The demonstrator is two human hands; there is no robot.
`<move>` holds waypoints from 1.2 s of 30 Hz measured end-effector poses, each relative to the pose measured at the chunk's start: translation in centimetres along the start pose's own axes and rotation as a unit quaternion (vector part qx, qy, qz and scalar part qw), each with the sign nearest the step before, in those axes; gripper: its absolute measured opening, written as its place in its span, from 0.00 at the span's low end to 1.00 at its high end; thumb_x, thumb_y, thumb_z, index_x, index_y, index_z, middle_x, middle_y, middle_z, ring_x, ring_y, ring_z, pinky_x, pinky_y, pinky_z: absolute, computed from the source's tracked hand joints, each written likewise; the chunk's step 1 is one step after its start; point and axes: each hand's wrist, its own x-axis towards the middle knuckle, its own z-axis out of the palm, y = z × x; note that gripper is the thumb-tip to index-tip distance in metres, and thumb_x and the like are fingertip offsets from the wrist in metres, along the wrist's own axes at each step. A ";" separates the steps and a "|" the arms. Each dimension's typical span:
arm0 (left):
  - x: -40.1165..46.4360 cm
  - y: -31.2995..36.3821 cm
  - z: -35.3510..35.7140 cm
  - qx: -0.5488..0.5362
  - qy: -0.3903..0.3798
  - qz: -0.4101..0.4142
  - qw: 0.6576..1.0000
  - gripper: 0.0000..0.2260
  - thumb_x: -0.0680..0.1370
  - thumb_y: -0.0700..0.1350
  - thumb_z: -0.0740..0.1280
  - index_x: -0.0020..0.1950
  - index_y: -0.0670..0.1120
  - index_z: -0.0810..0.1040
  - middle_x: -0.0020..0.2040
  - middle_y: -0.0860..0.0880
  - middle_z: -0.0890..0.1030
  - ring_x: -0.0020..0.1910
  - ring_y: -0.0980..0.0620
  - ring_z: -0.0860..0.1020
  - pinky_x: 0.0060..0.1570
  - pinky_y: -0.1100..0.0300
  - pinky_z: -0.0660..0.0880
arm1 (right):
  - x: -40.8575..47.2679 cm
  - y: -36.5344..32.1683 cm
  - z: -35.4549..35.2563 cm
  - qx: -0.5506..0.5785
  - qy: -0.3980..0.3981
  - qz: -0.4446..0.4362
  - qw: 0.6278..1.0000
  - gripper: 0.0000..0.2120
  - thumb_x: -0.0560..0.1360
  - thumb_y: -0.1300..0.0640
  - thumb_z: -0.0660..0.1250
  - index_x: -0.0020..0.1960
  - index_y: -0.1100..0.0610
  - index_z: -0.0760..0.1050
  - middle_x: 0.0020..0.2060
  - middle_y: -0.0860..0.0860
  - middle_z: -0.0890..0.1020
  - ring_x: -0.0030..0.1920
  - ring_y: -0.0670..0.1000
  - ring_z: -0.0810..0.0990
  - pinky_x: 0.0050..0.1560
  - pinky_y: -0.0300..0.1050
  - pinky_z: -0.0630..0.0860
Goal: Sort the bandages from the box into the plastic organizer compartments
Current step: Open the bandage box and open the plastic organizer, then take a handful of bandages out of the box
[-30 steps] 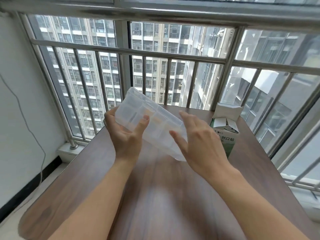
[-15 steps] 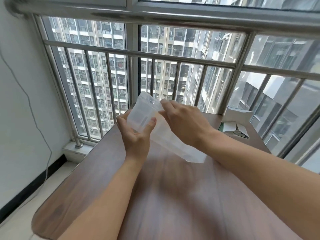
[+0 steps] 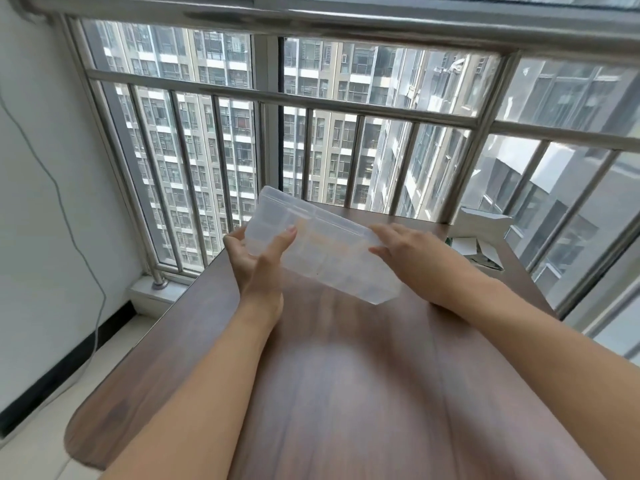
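Observation:
A clear plastic organizer (image 3: 322,247) with several compartments is held tilted above the brown table (image 3: 346,393). Its lid looks closed, and faint orange shapes show through the plastic. My left hand (image 3: 258,261) grips its left end, thumb on top and fingers underneath. My right hand (image 3: 412,261) holds its right long edge, fingers curled over the rim. The bandage box (image 3: 481,237), white and green with its flaps open, stands at the table's far right. No loose bandages show.
A steel window railing (image 3: 311,105) runs just behind the table's far edge. A white wall with a hanging grey cable (image 3: 69,230) is on the left. The tiled floor (image 3: 41,427) shows beyond the table's rounded left corner.
My right hand slid from the organizer's top left part to its right edge. The organizer has tilted flatter, showing its top face. The head view shifted slightly left.

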 end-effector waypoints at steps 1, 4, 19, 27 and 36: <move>0.0 -0.1 0.1 -0.001 -0.001 0.000 1.000 0.26 0.68 0.41 0.79 0.59 0.47 0.68 0.60 0.43 0.81 0.58 0.43 0.83 0.55 0.43 0.81 | 0.1 0.2 0.3 -0.040 0.002 -0.022 0.999 0.20 0.85 0.50 0.53 0.71 0.60 0.67 0.54 0.58 0.80 0.49 0.63 0.83 0.45 0.53 0.78; 0.2 -0.4 -0.1 -0.007 -0.025 0.001 1.000 0.27 0.68 0.40 0.78 0.61 0.45 0.68 0.62 0.40 0.80 0.60 0.41 0.82 0.59 0.38 0.79 | 0.3 0.9 0.5 -0.073 0.022 -0.027 0.997 0.13 0.85 0.58 0.55 0.67 0.61 0.69 0.45 0.57 0.79 0.38 0.62 0.81 0.34 0.50 0.73; 1.1 -0.1 -2.6 0.372 -0.254 0.128 0.883 0.58 0.59 0.35 0.85 0.79 0.60 0.57 0.63 0.58 0.74 0.54 0.76 0.74 0.52 0.77 0.72 | 4.4 3.1 0.6 0.189 0.015 0.191 0.963 0.32 0.84 0.56 0.59 0.82 0.51 0.45 0.82 0.51 0.41 0.81 0.57 0.38 0.80 0.56 0.45; 1.8 -0.7 -3.0 0.511 -0.251 0.102 0.816 0.47 0.63 0.48 0.84 0.78 0.58 0.65 0.67 0.50 0.69 0.65 0.57 0.69 0.63 0.68 0.63 | -1.3 3.1 -1.9 0.174 0.107 0.167 0.965 0.17 0.79 0.49 0.67 0.67 0.50 0.77 0.54 0.47 0.85 0.54 0.49 0.83 0.58 0.53 0.80; 0.5 -0.2 -1.8 0.519 -0.153 0.194 0.818 0.37 0.66 0.70 0.71 0.72 0.57 0.71 0.76 0.48 0.66 0.76 0.49 0.63 0.73 0.51 0.61 | -10.0 7.8 0.6 0.241 0.102 0.263 0.928 0.28 0.67 0.40 0.78 0.64 0.48 0.78 0.66 0.46 0.72 0.73 0.51 0.68 0.71 0.44 0.63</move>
